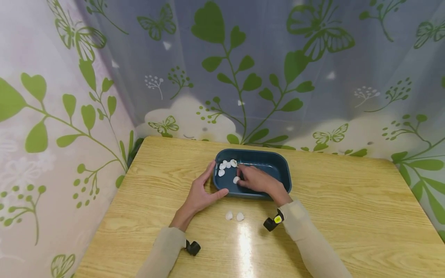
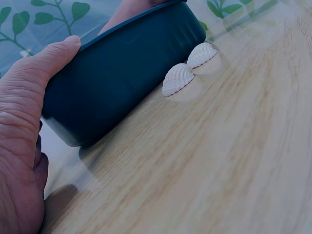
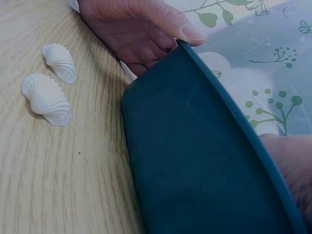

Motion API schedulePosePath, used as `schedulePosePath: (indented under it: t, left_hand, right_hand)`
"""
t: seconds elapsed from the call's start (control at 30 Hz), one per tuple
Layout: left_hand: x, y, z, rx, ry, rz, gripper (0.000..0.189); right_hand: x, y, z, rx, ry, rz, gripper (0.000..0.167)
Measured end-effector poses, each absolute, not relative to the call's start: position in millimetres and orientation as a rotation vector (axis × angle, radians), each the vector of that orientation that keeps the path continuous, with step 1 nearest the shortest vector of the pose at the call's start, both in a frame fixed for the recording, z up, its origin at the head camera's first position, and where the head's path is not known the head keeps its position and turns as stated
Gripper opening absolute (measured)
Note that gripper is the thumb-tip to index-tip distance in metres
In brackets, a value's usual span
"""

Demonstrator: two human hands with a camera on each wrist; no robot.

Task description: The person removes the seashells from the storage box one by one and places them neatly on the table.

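Note:
A dark blue plastic tub [image 1: 253, 195] stands on the wooden table. My left hand [image 1: 200, 193] holds its left end, with the thumb over the near rim and the other fingers along the end wall. Inside the tub my right hand [image 1: 256, 178] reaches down with curled fingers. A white seashell [image 1: 236, 180] is at its fingertips. Several more white shells [image 1: 228, 164] lie in the tub's far left corner. On the table in front of the tub are two ribbed white shells, one on the left [image 1: 228, 215] and one on the right [image 1: 240, 216]. The tub wall hides the right fingers in both wrist views.
The light wood tabletop [image 1: 347, 216] stretches out to both sides of the tub. Behind it hangs a curtain [image 1: 264, 77] printed with green leaves and butterflies, and another patterned sheet [image 1: 62, 162] closes the left side.

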State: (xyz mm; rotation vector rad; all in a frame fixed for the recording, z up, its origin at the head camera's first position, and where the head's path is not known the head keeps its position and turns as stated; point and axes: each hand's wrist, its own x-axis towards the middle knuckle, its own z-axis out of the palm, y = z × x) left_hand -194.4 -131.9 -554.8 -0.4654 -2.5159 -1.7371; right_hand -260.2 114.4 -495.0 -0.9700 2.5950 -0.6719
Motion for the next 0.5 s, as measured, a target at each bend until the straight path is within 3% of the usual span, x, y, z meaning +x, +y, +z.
schedulePosePath:
  t: [0.5]
  left_hand:
    - [-195, -131, -555, -0.466, -2.511, -1.742, 0.101]
  right_hand:
    - [-244, 127, -482, -0.922, 2.556, -0.702, 0.018]
